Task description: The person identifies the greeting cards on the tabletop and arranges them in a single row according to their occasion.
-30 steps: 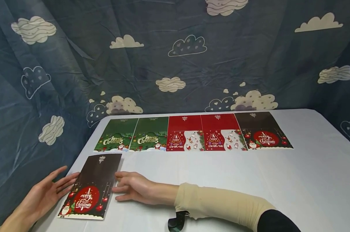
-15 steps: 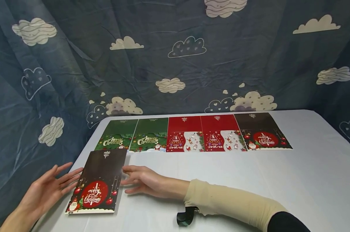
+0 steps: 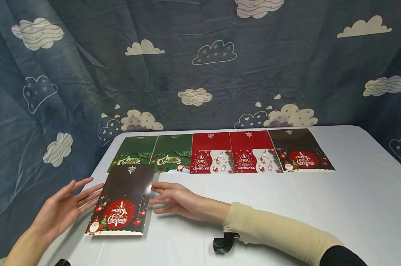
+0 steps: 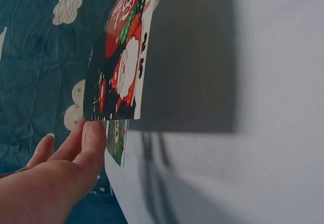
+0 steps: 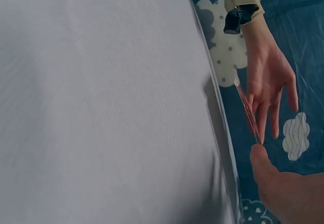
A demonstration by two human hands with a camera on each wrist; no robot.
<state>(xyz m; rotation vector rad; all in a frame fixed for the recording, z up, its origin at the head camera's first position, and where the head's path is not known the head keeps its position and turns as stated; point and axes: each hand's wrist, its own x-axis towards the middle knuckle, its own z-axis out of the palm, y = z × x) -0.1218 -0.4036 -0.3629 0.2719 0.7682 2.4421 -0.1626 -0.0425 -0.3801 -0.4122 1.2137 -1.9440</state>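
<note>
An unfolded dark brown Christmas card [image 3: 120, 199] with a red circle, white lettering and a small Santa is held up between my two hands, its lower edge tilted toward me. In the left wrist view the card [image 4: 121, 77] stands off the cloth and casts a wide shadow. My left hand [image 3: 62, 212] touches the left edge with extended fingertips, palm facing the card. My right hand [image 3: 180, 199] touches the opposite edge with its fingertips. In the right wrist view the card [image 5: 248, 110] appears nearly edge-on between both hands.
Along the table's back lie two green cards [image 3: 172, 153], two red cards [image 3: 211, 153] and another dark brown card [image 3: 301, 149], side by side. The held card overlaps the leftmost green one. A white cloth [image 3: 270, 199] covers the table, before a cloud-patterned curtain [image 3: 174, 74].
Both hands have carried the dark brown card to the right and toward the back row, and its top now covers part of the leftmost green card.
</note>
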